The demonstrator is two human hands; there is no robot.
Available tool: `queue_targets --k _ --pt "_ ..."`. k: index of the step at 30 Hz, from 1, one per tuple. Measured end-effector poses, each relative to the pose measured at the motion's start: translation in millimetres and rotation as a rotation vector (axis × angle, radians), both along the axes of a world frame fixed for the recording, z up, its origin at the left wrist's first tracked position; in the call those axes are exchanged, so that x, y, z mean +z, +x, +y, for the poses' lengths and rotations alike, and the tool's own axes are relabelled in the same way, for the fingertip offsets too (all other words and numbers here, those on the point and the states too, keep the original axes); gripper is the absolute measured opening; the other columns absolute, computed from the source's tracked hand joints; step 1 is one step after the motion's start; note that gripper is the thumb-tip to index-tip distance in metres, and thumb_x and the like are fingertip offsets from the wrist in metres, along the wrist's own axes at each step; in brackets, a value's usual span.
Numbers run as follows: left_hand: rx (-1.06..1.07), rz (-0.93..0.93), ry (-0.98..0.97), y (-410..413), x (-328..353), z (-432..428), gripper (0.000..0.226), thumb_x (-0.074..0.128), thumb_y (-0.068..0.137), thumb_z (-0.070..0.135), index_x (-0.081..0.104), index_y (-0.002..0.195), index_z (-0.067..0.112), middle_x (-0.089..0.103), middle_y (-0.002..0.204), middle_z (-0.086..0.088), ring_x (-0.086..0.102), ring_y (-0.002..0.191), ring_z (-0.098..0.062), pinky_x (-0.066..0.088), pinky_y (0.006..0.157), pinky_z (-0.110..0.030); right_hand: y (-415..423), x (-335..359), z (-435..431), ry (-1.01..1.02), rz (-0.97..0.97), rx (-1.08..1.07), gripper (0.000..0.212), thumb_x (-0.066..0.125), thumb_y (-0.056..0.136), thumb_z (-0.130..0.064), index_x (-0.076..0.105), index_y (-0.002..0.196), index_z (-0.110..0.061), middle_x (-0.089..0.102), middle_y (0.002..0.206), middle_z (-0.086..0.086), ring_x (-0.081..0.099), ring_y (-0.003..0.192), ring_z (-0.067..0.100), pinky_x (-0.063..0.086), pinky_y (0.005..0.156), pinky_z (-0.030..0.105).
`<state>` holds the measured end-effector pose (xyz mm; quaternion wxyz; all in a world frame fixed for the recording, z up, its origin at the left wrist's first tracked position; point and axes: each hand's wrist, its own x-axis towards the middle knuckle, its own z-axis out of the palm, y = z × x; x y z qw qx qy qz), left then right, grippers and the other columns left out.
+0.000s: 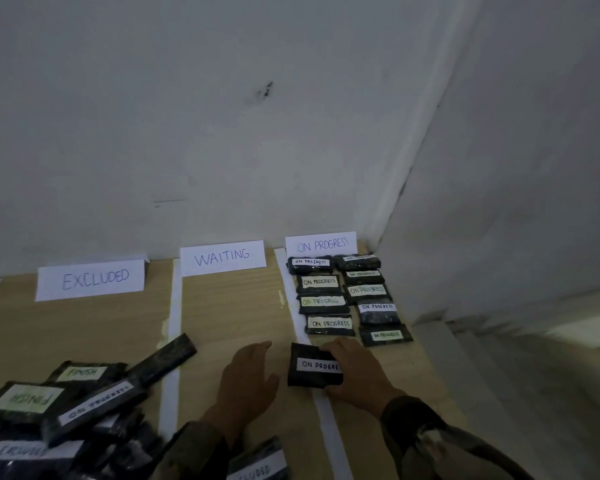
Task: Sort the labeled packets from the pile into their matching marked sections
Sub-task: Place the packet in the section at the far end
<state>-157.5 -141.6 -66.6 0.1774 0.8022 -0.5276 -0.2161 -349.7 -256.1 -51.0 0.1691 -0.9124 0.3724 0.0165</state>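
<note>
A big white wall [222, 116] stands at the back and bends into a corner on the right. Below it is a light brown wooden table [229, 313]. Long white strips [174, 323] run from back to front and cut the table into sections.

At the front left is a messy pile [66, 410] of dark packets, lying on top of each other. Some of their white and green labels can be read: FINISH, ON PROGRESS and EXCLUDED. One more dark packet [257, 469] peeks in at the bottom edge, and its label ends in CLUDED.

In the right section, two neat rows of sorted packets [347, 299] lie side by side, four in the left row and five in the right row. Most labels say ON PROGRESS; one or two at the back are too blurry to read.

Three white paper signs stand at the back against the wall. The EXCLUDED sign [90, 279] is on the left, the WAITING sign [222, 258] is in the middle, and the ON PROGRESS sign [322, 244] is on the right, just behind the neat rows.

Two arms in dark sleeves reach in from the bottom. The left hand [248, 379] is over the WAITING section, with loose fingers and nothing in it. It is just beside the held packet [314, 365]. The right hand [357, 372] grips that packet by its right end, with the fingers curled around it. The packet's label says ON PROGRESS. It sits across the white strip between the WAITING and ON PROGRESS sections, just in front of the left row. I cannot tell if it touches the table
</note>
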Motion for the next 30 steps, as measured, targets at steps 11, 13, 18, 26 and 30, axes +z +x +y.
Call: queue_targets --k 11,13,18,26,30 --pt "-0.025 -0.112 0.055 -28.0 -20.8 -14.2 0.062 0.052 0.088 0.034 0.029 0.143 0.019 0.029 0.149 -0.003 0.022 0.140 -0.024 0.031 0.108 -0.038 -24.0 -29.1 -38.6 -0.011 0.010 0.007 0.064 0.065 0.082 -0.041 0.039 0.138 -0.025 0.038 0.143 -0.003 0.034 0.132 0.017 0.023 0.111 0.031" --pt "0.003 -0.123 0.052 -28.7 -22.2 -16.5 0.061 0.052 0.088 0.034 0.028 0.143 0.019 0.029 0.149 -0.002 0.022 0.140 -0.023 0.030 0.109 -0.037 -24.6 -28.9 -43.4 -0.029 0.043 0.025 0.065 0.062 0.084 -0.042 0.035 0.141 -0.023 0.033 0.148 -0.001 0.026 0.138 0.018 0.015 0.115 0.036" --pt "0.050 -0.118 0.018 -30.0 -24.6 -18.4 0.062 0.059 0.083 0.030 0.038 0.139 0.016 0.038 0.144 -0.005 0.031 0.136 -0.026 0.036 0.104 -0.039 -26.9 -28.2 -51.1 -0.031 0.068 0.044 0.067 0.059 0.086 -0.043 0.030 0.144 -0.025 0.026 0.152 -0.002 0.019 0.141 0.017 0.008 0.116 0.035" --pt "0.070 -0.113 -0.074 -26.9 -22.2 -14.2 0.060 0.067 0.076 0.024 0.048 0.132 0.011 0.049 0.133 -0.009 0.045 0.125 -0.030 0.044 0.096 -0.043 -27.0 -28.1 -52.2 -0.036 0.007 0.052 0.067 0.068 0.077 -0.034 0.043 0.138 -0.018 0.038 0.145 0.006 0.033 0.137 0.027 0.020 0.113 0.044" --pt "0.084 -0.093 -0.081 -19.1 -19.1 -2.1 0.059 0.069 0.076 0.023 0.049 0.130 0.009 0.050 0.132 -0.013 0.046 0.124 -0.033 0.045 0.095 -0.045 -21.7 -28.8 -40.5 -0.056 -0.063 0.023 0.064 0.066 0.058 -0.036 0.060 0.119 -0.015 0.059 0.122 0.009 0.057 0.115 0.032 0.043 0.094 0.051"
